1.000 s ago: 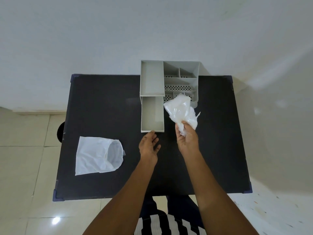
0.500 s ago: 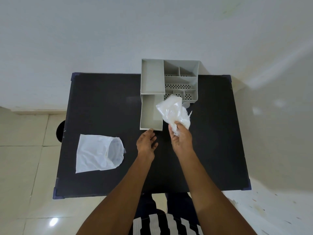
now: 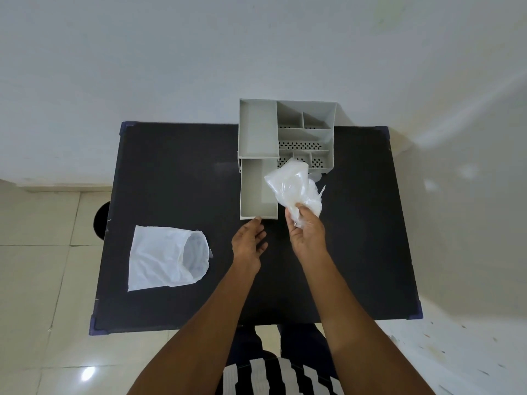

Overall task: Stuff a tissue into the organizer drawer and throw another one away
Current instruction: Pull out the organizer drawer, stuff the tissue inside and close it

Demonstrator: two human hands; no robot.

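right hand: centre of frame, fingers clamped round the lower end of a crumpled tissue; thin, glossy, translucent white material, bunched into an irregular wad, long axis running from the grip up and slightly left toward the top of the frame, upper end overlapping the right edge of the drawer. left hand: just left of the right one, fingers loosely apart and holding nothing, fingertips touching or just short of the drawer's near lip; contact cannot be told. organizer: pale grey rigid plastic, box-shaped, at the upper centre of the frame against the far table edge; one long plain compartment on its left, smaller cells on its right, several with perforated floors. drawer: same grey plastic, smooth, rectangular tray pulled out toward the bottom of the frame, long axis top to bottom, inside bare. white bag: lower left of the table, soft matte sheet lying flat, rounded open mouth facing right, well apart from both hands. table: flat matte black top, rectangular, blue corner caps. floor: pale glossy tiles. wall: plain white.
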